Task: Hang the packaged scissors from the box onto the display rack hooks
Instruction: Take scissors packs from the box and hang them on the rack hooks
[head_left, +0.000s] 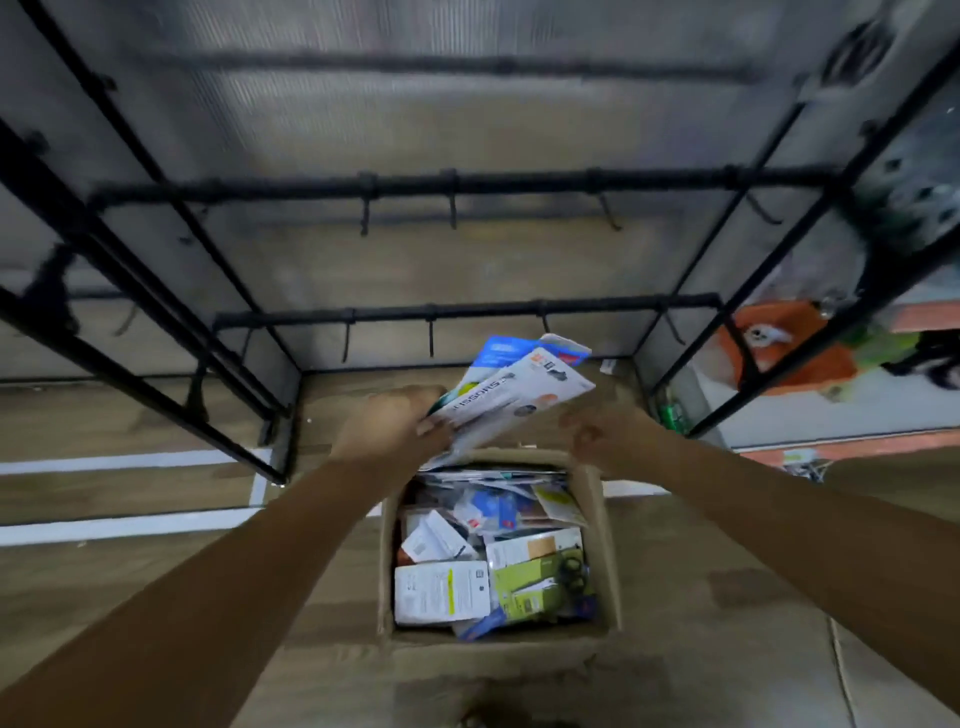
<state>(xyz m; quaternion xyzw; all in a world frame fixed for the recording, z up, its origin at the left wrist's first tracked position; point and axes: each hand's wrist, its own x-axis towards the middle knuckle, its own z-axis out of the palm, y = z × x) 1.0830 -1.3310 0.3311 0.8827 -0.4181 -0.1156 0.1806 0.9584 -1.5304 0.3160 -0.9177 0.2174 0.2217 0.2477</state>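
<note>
An open cardboard box on the floor holds several packaged scissors. My left hand grips a fanned bundle of scissor packages above the box's far edge. My right hand hovers just right of the bundle with fingers loosely curled, holding nothing. Behind the box stands a black display rack; its low bar and middle bar carry bare hooks. The frame is blurred by motion.
Black rack uprights run down on the left and another upright on the right. An orange and green item lies beyond the right frame. White lines mark the wooden floor. Flattened cardboard lies under the box.
</note>
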